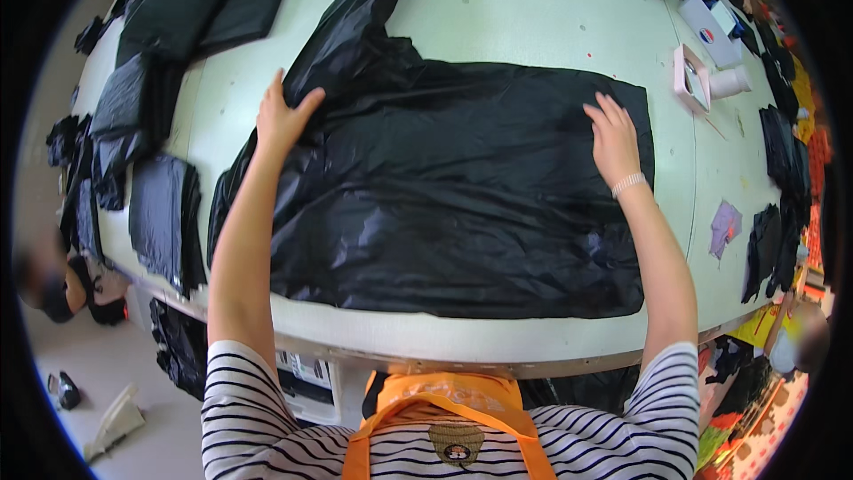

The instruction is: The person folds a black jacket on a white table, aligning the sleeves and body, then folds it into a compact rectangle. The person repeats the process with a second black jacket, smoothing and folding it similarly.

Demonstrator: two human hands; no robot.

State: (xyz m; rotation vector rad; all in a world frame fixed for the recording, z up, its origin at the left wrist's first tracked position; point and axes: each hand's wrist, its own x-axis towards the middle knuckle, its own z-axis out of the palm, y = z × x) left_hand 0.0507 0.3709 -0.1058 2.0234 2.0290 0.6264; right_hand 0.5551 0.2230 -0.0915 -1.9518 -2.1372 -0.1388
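A black, shiny garment (462,187) lies spread flat on the pale table in front of me, with one long sleeve (364,13) stretching away toward the far side. At the garment's upper left, my left hand (283,117) rests with thumb and fingers spread apart, holding nothing. My right hand (613,138) is over the garment near its right edge, fingers slightly bent and apart, with no fabric gripped. A pale bracelet (628,184) circles my right wrist. Wrinkles run across the garment's middle.
Folded black garments (164,213) pile up along the table's left side. At the right stand a white box (709,27), a small pink tray (690,80) and a white cup-like thing (730,82). A greyish cloth scrap (725,228) lies nearby. People sit at both sides.
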